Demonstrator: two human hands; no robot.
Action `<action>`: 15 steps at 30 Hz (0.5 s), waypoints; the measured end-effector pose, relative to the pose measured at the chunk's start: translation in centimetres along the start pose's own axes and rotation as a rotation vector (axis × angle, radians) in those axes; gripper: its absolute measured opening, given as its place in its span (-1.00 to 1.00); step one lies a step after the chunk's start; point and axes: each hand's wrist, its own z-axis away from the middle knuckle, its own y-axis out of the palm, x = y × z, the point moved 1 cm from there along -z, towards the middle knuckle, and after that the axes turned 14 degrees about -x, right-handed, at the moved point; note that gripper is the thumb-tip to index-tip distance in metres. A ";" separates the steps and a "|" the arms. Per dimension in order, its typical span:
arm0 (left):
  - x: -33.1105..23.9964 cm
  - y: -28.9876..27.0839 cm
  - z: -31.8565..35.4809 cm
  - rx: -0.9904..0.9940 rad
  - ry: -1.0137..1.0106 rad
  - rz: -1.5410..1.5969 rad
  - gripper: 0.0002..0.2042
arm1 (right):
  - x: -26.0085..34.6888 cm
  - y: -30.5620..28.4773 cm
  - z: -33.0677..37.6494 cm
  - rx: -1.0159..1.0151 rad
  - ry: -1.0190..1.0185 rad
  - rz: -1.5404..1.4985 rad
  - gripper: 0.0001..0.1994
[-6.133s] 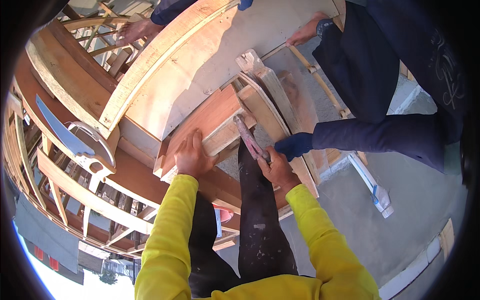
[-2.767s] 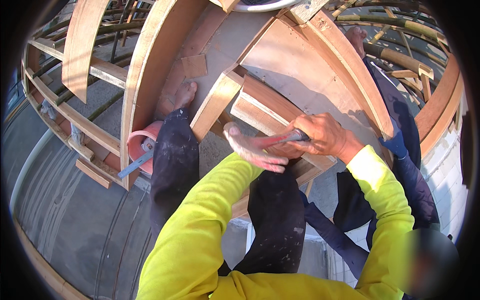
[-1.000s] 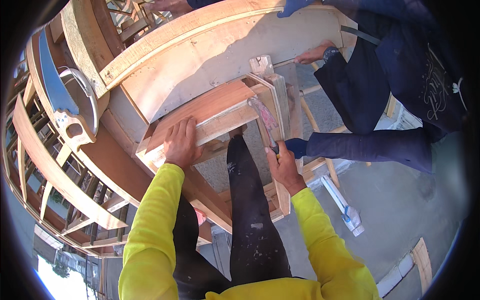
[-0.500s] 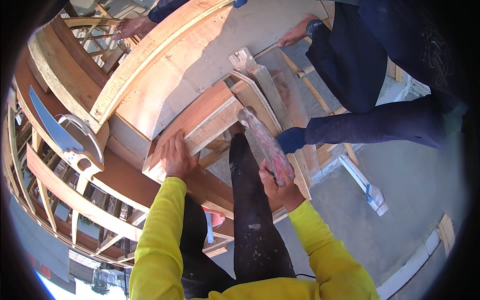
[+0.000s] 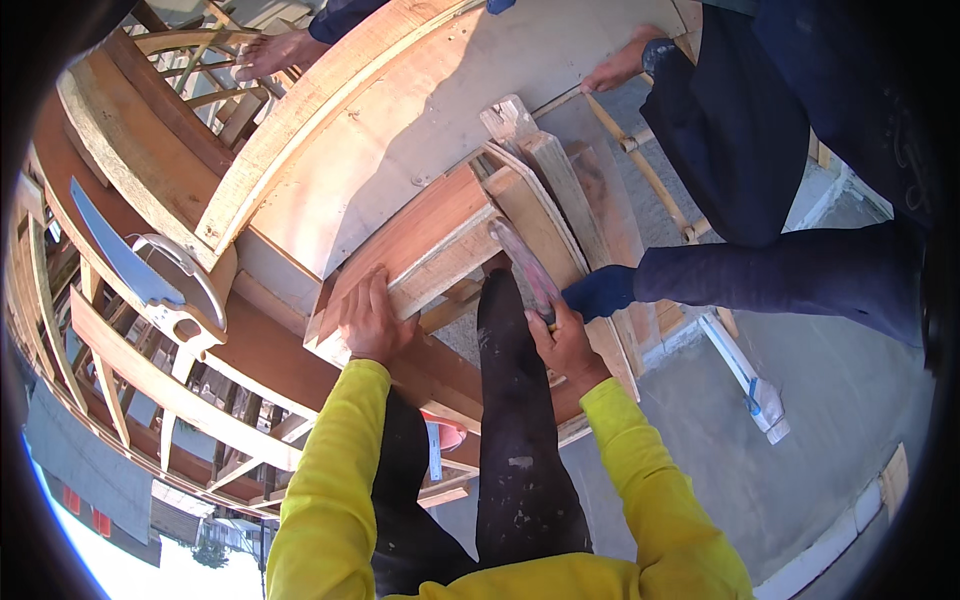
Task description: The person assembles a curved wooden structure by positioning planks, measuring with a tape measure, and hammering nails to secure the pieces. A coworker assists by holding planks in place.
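Observation:
My left hand (image 5: 375, 318) grips the near end of a long reddish-brown wooden board (image 5: 420, 232), fingers laid over its top and thumb over its side. The board forms one side of a box-like wooden frame (image 5: 458, 258). In my right hand (image 5: 568, 345) is a long, worn, pinkish-grey tool (image 5: 527, 262), its exact kind unclear. Its far, rounded end is close to the frame's corner, and I cannot tell whether they touch. My dark-trousered leg (image 5: 515, 400) reaches into the frame's opening.
A handsaw (image 5: 130, 265) with a blue-grey blade lies on curved timbers at left. Another person's dark-clad leg (image 5: 780, 268) reaches the frame's right side, beside an upright block (image 5: 560, 175). A white, bottle-like object (image 5: 765, 408) lies on the grey floor (image 5: 700, 470).
The whole view has shifted a little to the right and down. In my right hand the tool has turned and looks narrower. My left hand keeps its place on the board.

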 end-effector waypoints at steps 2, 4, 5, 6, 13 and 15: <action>-0.1 0.0 0.2 -0.032 0.012 0.007 -0.24 | -0.6 -0.2 -1.2 0.060 0.103 0.419 -0.73; 0.0 0.4 0.2 -0.046 -0.011 -0.013 -0.24 | 4.2 -0.4 -1.9 0.080 0.173 0.245 -0.73; -0.1 0.1 0.7 -0.013 -0.028 -0.020 -0.23 | 6.4 -0.6 -1.7 0.062 0.054 0.179 -0.72; 0.3 0.1 0.4 0.002 -0.038 -0.032 -0.21 | 7.3 -0.3 -2.1 0.037 -0.084 0.108 -0.71; 0.4 -0.3 0.6 0.022 -0.023 0.015 -0.25 | -1.8 0.7 -0.8 0.094 0.143 0.410 -0.76; 0.1 -0.3 0.5 0.002 -0.028 0.037 -0.22 | -1.5 1.1 -0.4 0.101 0.107 0.434 -0.79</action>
